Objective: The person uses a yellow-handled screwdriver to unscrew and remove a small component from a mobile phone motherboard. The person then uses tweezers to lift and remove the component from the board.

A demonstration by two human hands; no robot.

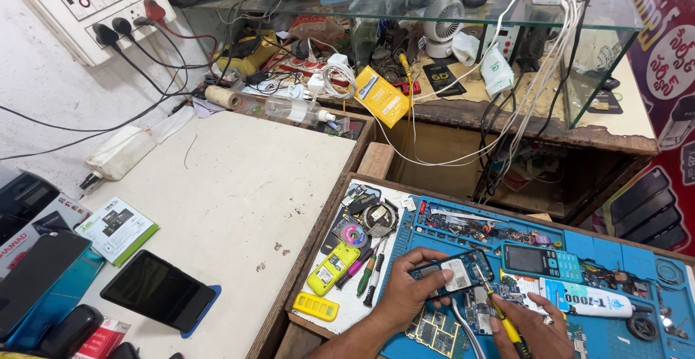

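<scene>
1. Left hand (405, 294) on the blue repair mat (615, 258), fingers (427, 258) clamped around the opened phone (452, 272); thumb along the near edge, fingertips over the far edge.
2. Opened phone held just above the mat, back uppermost, white label showing, between the two hands.
3. Right hand (532, 330) near and to the right, fingers closed on a yellow-handled screwdriver (503, 319); tip angled up-left, meeting the right end of the phone.
4. Teal keypad phone (541, 260) lying just beyond the right hand; white glue tube (586, 300) beside it.
5. Yellow battery (331, 268) and pens left of the left hand.
6. Black smartphone (159, 290) lying far left on the white desk (239, 185).
</scene>
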